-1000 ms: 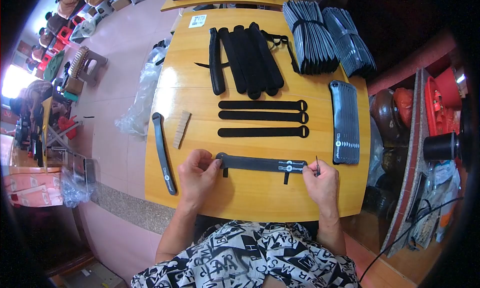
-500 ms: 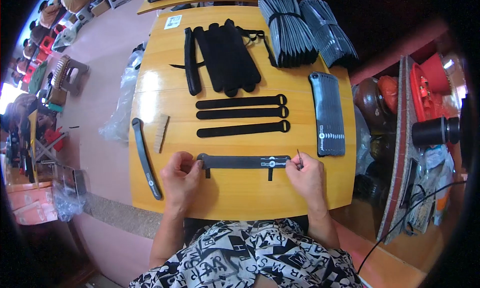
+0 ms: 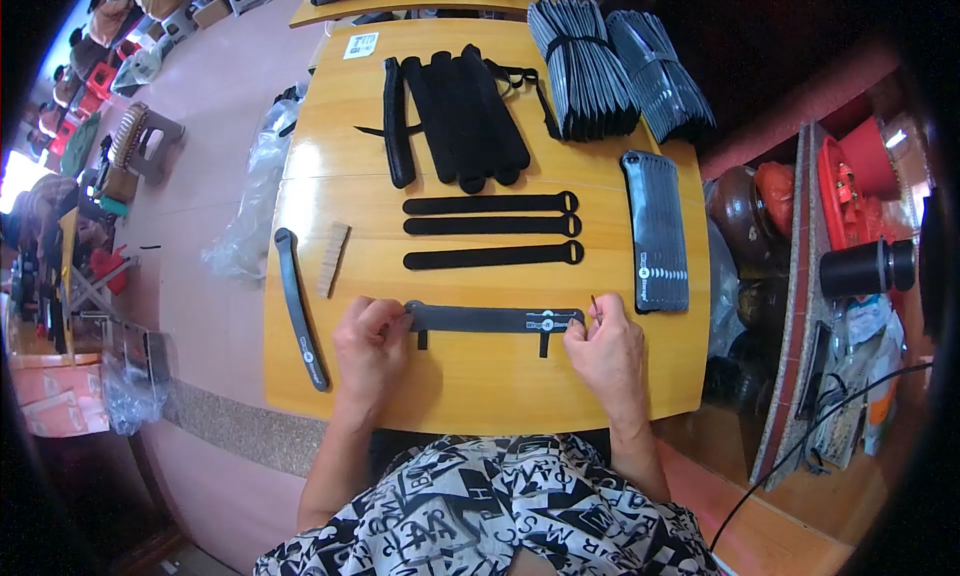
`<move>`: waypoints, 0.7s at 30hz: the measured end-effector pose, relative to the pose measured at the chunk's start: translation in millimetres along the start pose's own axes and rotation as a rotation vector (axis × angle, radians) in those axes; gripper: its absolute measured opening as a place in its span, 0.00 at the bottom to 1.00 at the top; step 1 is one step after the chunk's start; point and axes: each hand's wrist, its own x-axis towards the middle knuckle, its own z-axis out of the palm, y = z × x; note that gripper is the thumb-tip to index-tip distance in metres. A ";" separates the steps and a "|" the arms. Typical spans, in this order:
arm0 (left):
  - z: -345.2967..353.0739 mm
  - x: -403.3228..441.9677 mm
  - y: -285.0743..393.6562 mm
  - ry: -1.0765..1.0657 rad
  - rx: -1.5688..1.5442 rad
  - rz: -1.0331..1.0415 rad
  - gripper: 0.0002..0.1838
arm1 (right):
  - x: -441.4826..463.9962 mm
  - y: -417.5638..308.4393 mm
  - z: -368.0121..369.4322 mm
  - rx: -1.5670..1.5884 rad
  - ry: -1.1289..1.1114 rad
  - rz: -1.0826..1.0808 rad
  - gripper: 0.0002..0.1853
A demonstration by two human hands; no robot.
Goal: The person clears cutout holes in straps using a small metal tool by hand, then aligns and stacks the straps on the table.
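Note:
A dark grey strap with a white printed label at its right end lies level across the near part of the table. My left hand is closed, pinching the strap's left end between thumb and fingers. At the labelled right end, my right hand is closed with its thumb and finger on the corner. A thin dark pointed thing sticks up from its fingers; its kind is hard to make out. Two short black tabs show under the strap's lower edge. Beyond it lie three black straps with looped right ends.
A single grey strap and a ridged tan strip lie at the left. A stack of grey straps is at the right. Black straps and banded grey bundles lie at the back. Shelving stands beyond the right edge.
The view has shifted slightly, so the table's contents appear a little to the right. Both hands stay at the strap's ends, and the right hand's fingers have turned slightly.

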 end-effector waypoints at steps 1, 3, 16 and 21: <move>-0.2 -0.2 1.8 0.002 0.016 0.017 0.04 | 0.8 2.3 0.1 -0.004 -0.012 -0.007 0.11; -1.8 0.0 4.8 0.003 0.050 0.050 0.03 | 1.6 2.9 -2.6 0.022 -0.040 -0.002 0.11; -9.3 -14.6 0.0 0.031 -0.248 -0.019 0.08 | 37.2 -66.2 29.4 -0.172 -0.035 -0.835 0.16; -22.6 -26.7 -12.8 0.022 -0.352 -0.115 0.07 | 44.2 -73.4 36.5 -0.357 -0.119 -0.919 0.09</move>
